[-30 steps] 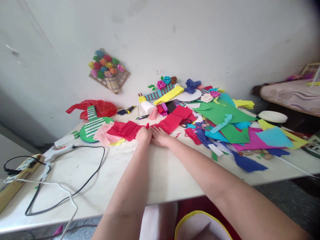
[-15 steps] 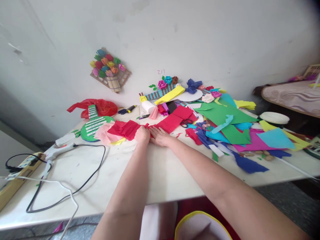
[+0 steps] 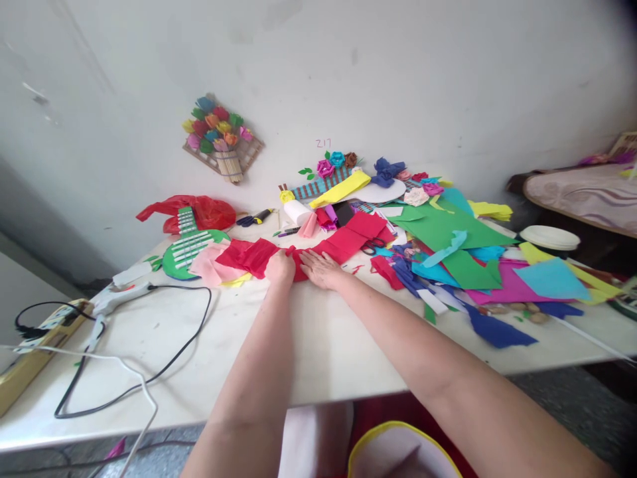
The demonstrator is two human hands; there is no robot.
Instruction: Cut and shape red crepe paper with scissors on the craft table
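A long strip of red crepe paper [image 3: 251, 257] lies across the middle of the table, wrinkled at the left and smoother toward the right. My left hand [image 3: 280, 268] is closed on it near its middle, the fingertips partly hidden. Just beside it, my right hand [image 3: 321, 270] lies flat on the same paper with fingers stretched out. Under the strip's left end is pink paper [image 3: 212, 264]. Scissors with dark handles [image 3: 369, 248] lie partly covered at the strip's right end.
To the left are a green guitar-shaped board [image 3: 188, 249], a red plastic bag [image 3: 212, 211], a glue gun [image 3: 117, 300] with a looping black cord, and a power strip [image 3: 44, 338]. Coloured paper sheets [image 3: 442, 222] pile up at the right. Pliers [image 3: 256, 217] lie behind.
My hands have drawn slightly apart, with more red paper showing between them. The left hand still grips the paper. The view has shifted a little.
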